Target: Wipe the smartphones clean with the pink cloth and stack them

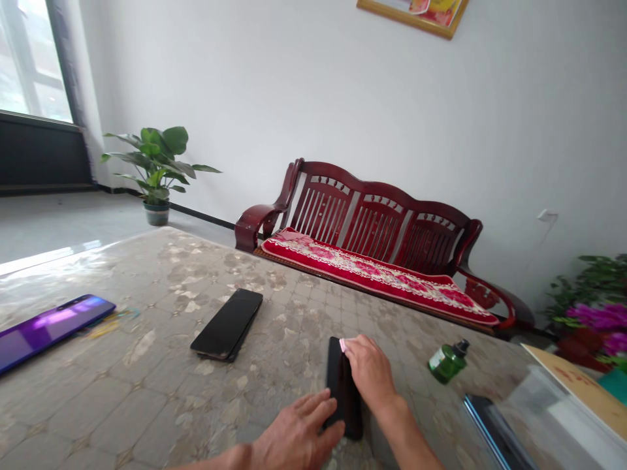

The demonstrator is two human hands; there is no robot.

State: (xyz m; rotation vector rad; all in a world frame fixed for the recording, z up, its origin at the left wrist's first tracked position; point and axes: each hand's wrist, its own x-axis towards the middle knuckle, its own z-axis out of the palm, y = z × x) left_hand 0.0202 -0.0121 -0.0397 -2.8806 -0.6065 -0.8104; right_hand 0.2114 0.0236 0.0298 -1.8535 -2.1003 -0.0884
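Observation:
A black phone (347, 405) lies flat on the patterned tablecloth (147, 391), its long side pointing away from me. My left hand (304, 431) rests at its near left edge, fingers spread and fingertips touching the phone. At the phone's far right edge is my right hand (369, 369), its fingers closed on a small pink piece (343, 344) that touches the phone's top end. The underside of the pink piece is hidden.
Left of my hands lie a stack of black phones (229, 325) and a purple phone (53, 329) beside yellow bands. To the right are a green bottle (447, 362), another phone (494, 431) and a clear plastic box (553, 405). A red wooden bench (382, 222) stands beyond the table.

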